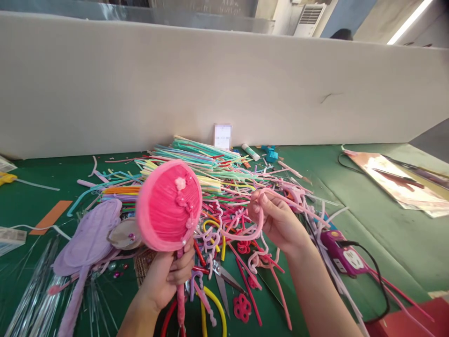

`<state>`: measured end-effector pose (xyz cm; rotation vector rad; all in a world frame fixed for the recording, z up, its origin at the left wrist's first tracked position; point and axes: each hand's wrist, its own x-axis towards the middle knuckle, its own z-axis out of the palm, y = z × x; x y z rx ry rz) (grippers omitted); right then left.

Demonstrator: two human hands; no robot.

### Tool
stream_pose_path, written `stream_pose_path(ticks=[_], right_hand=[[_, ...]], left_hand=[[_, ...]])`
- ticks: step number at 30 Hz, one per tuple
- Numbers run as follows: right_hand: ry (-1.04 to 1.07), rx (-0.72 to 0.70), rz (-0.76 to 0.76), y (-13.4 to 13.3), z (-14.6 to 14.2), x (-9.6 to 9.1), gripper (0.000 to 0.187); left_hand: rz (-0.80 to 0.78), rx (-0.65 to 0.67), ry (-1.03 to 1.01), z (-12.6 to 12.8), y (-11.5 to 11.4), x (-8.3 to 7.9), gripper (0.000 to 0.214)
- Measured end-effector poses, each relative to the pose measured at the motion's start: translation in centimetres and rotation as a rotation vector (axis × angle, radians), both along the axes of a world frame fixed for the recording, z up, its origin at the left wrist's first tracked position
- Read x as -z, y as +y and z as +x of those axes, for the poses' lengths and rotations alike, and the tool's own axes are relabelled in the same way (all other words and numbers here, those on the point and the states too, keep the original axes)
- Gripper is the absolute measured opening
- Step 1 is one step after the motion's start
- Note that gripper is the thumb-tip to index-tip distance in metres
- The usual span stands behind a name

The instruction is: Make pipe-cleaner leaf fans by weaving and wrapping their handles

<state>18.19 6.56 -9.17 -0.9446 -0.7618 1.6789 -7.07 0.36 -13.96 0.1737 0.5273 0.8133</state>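
Over the green desk (326, 171), the left grip (170, 274) clasps a pink paddle (164, 206); the right grip (277, 217) pinches a pale-pink fuzzy stem (260, 222).

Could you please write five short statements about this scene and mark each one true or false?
1. The left hand grips the pink paddle by its handle. True.
2. The right hand is empty. False: it holds a pink pipe cleaner.
3. The scissors lie with their blades apart. True.
4. The purple adapter lies left of both hands. False: it lies to their right.
5. The orange strip lies on the green table. True.
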Motion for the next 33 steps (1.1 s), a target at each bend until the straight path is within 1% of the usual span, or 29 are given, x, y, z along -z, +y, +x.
stream_pose_path(ticks=[2, 4, 6, 8, 11, 15, 18, 20, 22, 24, 26, 27, 29, 31, 33], right_hand=[[-0.001, -0.041, 0.012, -0.1, -0.1, -0.3, 0.030], [0.011, -0.078, 0.033, -0.2, -0.3, -0.7, 0.029], [0.021, -0.105, 0.049, -0.3, -0.4, -1.0, 0.029], [0.026, -0.117, 0.056, -0.4, -0.5, -1.3, 0.029], [0.038, -0.121, 0.038, -0.4, -0.6, -1.2, 0.029], [0.024, -0.101, -0.043, 0.2, -1.0, -0.2, 0.032], [-0.003, -0.089, -0.092, 0.7, -1.5, 0.5, 0.035], [-0.002, -0.113, -0.083, 0.8, -1.7, 0.3, 0.034], [-0.002, -0.166, -0.024, 0.6, -1.8, -0.7, 0.032], [-0.020, -0.244, 0.080, 0.3, -1.6, -2.3, 0.030], [-0.057, -0.322, 0.193, 0.0, -1.5, -4.2, 0.028], [-0.076, -0.336, 0.253, 0.1, -1.5, -5.1, 0.026], [-0.139, -0.359, 0.348, 0.6, -1.6, -6.3, 0.022], [-0.235, -0.392, 0.389, 1.6, -2.0, -6.6, 0.020], [-0.317, -0.450, 0.390, 2.9, -2.3, -6.0, 0.020]], left_hand=[[0.000, -0.026, 0.151, 0.2, 0.2, -0.6, 0.032], [-0.007, -0.017, 0.223, 0.3, 0.4, -1.0, 0.034], [-0.013, 0.003, 0.196, 0.2, 0.5, -1.0, 0.034], [-0.027, 0.036, 0.113, -0.1, 0.6, -0.7, 0.033], [-0.050, 0.073, 0.031, -0.7, 0.7, -0.2, 0.035], [-0.047, 0.044, 0.059, -1.0, 0.8, 0.0, 0.036], [-0.039, 0.021, 0.109, -0.6, 1.0, -0.3, 0.027], [-0.015, -0.036, 0.233, -0.2, 1.2, -0.7, 0.022], [0.024, -0.111, 0.419, 0.3, 1.4, -1.0, 0.026], [0.091, -0.175, 0.592, 0.8, 1.5, -1.1, 0.036], [0.167, -0.237, 0.717, 1.3, 1.5, -1.2, 0.046], [0.202, -0.274, 0.782, 1.5, 1.5, -1.1, 0.047], [0.257, -0.333, 0.910, 1.9, 1.4, -1.0, 0.043], [0.300, -0.327, 0.996, 2.2, 1.2, -1.0, 0.039], [0.331, -0.257, 1.025, 2.3, 1.0, -1.0, 0.041]])
